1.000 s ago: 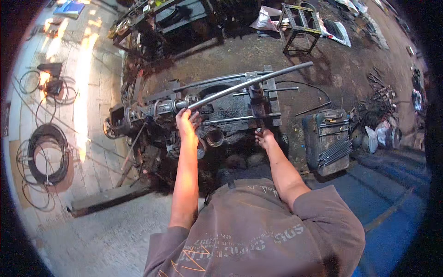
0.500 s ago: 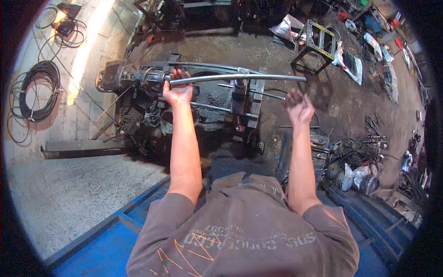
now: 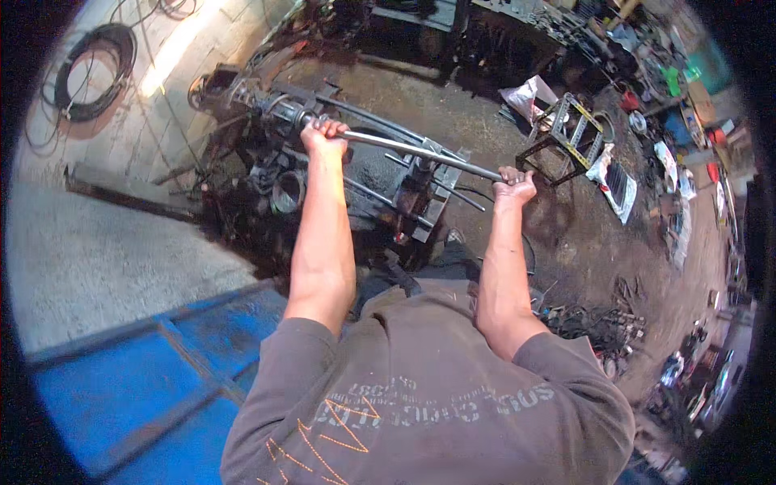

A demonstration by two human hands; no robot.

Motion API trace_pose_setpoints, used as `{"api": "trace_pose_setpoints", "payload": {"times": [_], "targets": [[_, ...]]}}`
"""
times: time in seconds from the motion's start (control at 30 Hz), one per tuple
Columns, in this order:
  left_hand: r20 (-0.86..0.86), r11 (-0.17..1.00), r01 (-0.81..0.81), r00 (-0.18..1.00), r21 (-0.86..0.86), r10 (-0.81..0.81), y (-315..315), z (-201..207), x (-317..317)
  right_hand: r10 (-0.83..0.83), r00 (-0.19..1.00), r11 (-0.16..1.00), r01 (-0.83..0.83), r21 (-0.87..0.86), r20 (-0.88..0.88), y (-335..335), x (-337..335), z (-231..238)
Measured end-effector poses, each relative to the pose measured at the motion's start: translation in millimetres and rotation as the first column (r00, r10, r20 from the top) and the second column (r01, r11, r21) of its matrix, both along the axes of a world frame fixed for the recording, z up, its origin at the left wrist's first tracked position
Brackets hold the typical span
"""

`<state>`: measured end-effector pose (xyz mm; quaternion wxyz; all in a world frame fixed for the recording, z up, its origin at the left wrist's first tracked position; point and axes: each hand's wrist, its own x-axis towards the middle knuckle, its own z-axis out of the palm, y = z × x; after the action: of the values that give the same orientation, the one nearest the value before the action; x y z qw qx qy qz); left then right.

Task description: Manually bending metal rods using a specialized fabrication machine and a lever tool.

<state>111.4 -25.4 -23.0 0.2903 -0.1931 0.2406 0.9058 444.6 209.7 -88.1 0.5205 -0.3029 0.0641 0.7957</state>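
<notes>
A long grey metal rod (image 3: 420,152) runs slanting across the front of me, its right end lower in the picture. My left hand (image 3: 325,137) is closed around it near its left end, close to the round chuck-like head of a machine (image 3: 284,111). My right hand (image 3: 515,186) grips the rod at its right end, with the fingers wrapped over it. Below the rod lies the machine's frame with guide bars (image 3: 370,192) and a dark crosspiece (image 3: 412,184). Whether the rod's left end sits inside the chuck is hidden by my left hand.
A black and yellow metal stand (image 3: 566,137) is on the floor at right, beside white sacks (image 3: 529,99). A coiled black hose (image 3: 95,73) lies at far left. Dark metal parts (image 3: 598,327) are heaped at lower right. A blue metal surface (image 3: 121,396) is behind me at left.
My right hand has come onto the rod's right end and closed on it. My left hand's fingers have wrapped round the rod. The whole view has turned, so the rod now slants.
</notes>
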Motion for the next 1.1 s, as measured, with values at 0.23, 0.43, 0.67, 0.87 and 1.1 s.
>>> {"api": "trace_pose_setpoints", "payload": {"times": [0.23,0.43,0.67,0.87,1.1], "targets": [[-0.044,0.992,-0.037,0.999,-0.124,0.032,9,19,8,0.047,0.997,0.987,-0.036,-0.159,0.066,13,-7,3],[-0.031,0.994,-0.069,0.997,-0.09,0.066,-8,6,16,0.095,0.994,0.979,-0.083,-0.184,0.055,29,-17,1],[-0.02,0.999,-0.054,0.998,-0.003,0.054,-5,12,26,0.09,0.97,0.984,-0.053,-0.167,0.225,33,-20,16],[-0.016,0.989,-0.142,0.99,-0.045,0.141,-21,9,40,0.158,0.962,0.984,-0.134,-0.12,0.223,56,-28,-24],[-0.029,0.954,-0.289,0.956,0.074,0.292,-40,6,84,0.315,0.899,0.949,-0.297,-0.106,0.303,114,-58,-38]]}}
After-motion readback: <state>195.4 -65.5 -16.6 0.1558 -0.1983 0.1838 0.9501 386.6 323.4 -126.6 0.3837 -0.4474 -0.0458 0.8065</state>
